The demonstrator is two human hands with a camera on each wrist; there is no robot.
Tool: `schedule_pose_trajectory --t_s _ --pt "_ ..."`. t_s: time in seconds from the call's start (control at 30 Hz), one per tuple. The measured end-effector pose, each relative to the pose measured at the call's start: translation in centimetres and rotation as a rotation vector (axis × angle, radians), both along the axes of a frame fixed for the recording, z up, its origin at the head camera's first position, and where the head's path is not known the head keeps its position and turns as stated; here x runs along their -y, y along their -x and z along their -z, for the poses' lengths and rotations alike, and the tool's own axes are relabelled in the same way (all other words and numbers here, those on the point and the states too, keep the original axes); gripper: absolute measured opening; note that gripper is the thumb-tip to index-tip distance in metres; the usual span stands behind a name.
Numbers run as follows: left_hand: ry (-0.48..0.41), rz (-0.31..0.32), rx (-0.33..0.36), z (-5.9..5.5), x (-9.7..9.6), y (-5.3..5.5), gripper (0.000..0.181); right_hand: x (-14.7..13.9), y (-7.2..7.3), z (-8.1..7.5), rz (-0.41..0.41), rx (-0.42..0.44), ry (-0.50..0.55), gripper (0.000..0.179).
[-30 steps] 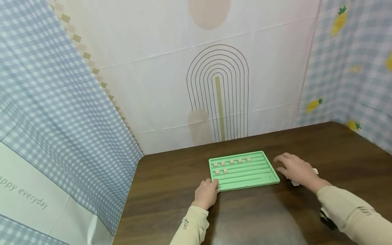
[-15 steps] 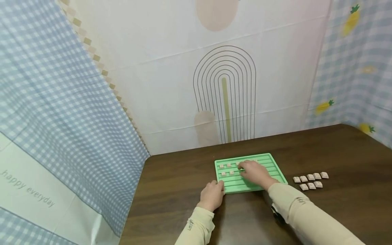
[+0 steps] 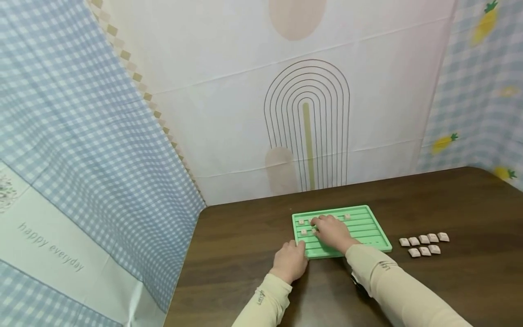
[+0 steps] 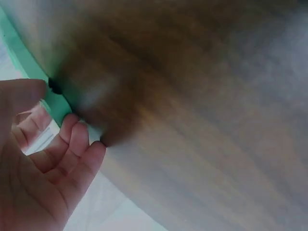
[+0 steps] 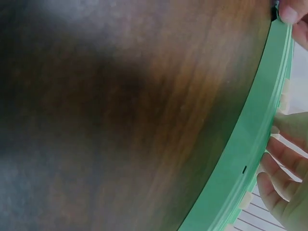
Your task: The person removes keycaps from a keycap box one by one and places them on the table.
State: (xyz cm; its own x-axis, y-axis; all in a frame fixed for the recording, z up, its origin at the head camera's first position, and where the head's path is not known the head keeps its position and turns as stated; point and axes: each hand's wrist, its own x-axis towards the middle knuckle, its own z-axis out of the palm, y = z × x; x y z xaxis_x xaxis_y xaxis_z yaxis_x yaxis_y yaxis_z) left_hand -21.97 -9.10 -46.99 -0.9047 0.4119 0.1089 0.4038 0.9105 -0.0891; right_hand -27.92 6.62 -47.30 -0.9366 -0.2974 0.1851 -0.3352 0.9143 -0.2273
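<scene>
A green ridged tray [image 3: 363, 227] lies on the table with pale keycaps [image 3: 303, 232] standing in its two back rows. My left hand [image 3: 290, 261] grips the tray's near left corner; in the left wrist view its thumb and fingers close round the green edge [image 4: 24, 53]. My right hand [image 3: 334, 234] reaches over the tray from the right. Its thumb and fingertips come together at a small keycap [image 5: 275, 130] in the second row, seen in the right wrist view past the tray's side. The right hand hides part of both rows.
Several more pale keycaps [image 3: 423, 239] lie in two short rows on the brown wooden table [image 3: 237, 236], right of the tray. A patterned cloth [image 3: 229, 113] hangs behind the table, with a blue checked curtain [image 3: 102, 136] at the left.
My right hand has come from the loose keycaps on the right, leftward over the tray, then a little further left along the second row. The left hand keeps its place on the corner.
</scene>
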Motion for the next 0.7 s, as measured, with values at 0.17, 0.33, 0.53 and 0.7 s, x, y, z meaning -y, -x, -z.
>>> schedule_pose_trajectory --t_s 0.17,0.33,0.53,0.7 --pt "0.071 0.011 -0.142 0.5 -0.4 0.1 0.028 0.2 0.2 0.3 -0.012 -0.045 -0.022 0.012" --pt "0.176 0.027 -0.235 0.5 -0.8 -0.5 0.021 0.2 0.0 0.3 -0.008 -0.046 -0.031 0.009" --pt "0.208 0.033 -0.259 0.6 -0.8 -0.6 0.016 0.5 -0.1 0.1 -0.011 -0.054 -0.011 0.010" --pt "0.204 0.067 -0.285 0.4 -0.7 0.0 0.015 -0.6 0.1 -1.6 -0.001 -0.051 0.073 0.014"
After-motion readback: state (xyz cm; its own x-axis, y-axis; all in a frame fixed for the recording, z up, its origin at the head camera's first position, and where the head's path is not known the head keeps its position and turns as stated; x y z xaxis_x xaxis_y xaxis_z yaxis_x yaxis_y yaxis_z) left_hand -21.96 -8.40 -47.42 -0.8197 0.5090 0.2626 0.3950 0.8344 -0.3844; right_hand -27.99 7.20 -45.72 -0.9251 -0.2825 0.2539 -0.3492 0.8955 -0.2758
